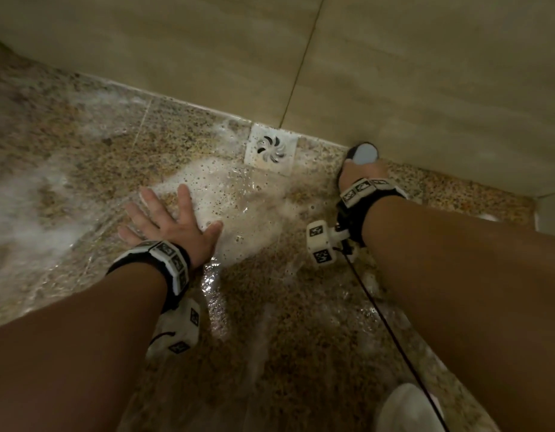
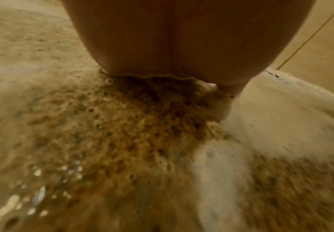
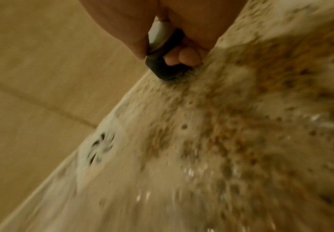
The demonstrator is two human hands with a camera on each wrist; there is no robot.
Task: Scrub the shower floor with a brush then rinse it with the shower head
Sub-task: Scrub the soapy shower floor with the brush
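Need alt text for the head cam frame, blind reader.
A right hand grips a brush against the wet speckled floor by the wall, right of a white drain. The left hand presses flat beside foam.

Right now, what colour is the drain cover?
White drain cover, with dark swirl slots; head view shows it best.

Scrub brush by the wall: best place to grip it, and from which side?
Grip the brush by its raised top grip, coming from above, as the right hand does now: fingers hook through the dark loop, thumb on the pale cap. Bristles face the wet floor, so the sides and underside offer no hold.
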